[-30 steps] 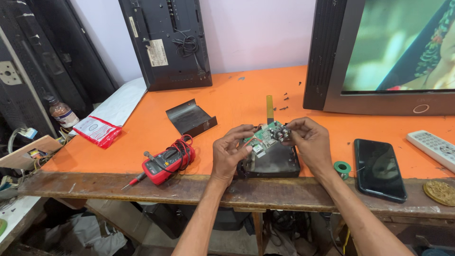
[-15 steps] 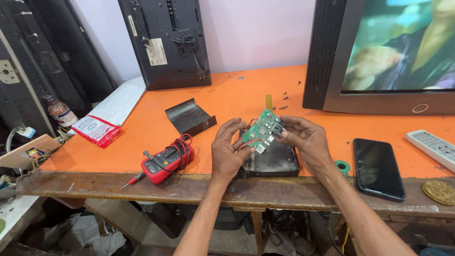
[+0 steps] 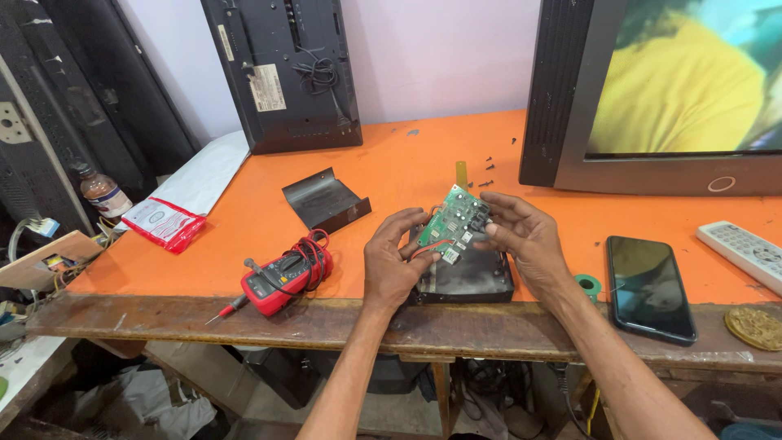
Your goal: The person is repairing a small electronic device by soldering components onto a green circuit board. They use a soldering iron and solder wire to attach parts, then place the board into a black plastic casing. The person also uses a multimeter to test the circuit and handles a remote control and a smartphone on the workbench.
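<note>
Green circuit board [image 3: 456,222] tilted above black box [image 3: 466,277] at desk [image 3: 407,175] front edge, long axis toward television [image 3: 652,98], left hand [image 3: 395,262] and right hand [image 3: 525,236] each pinching one side, bare orange surface behind.

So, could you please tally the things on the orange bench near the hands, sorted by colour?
Green: 2, circuit board, tape roll
Red: 2, multimeter, packet
Black: 3, phone, metal cover, box
White: 1, remote
Total: 8
</note>
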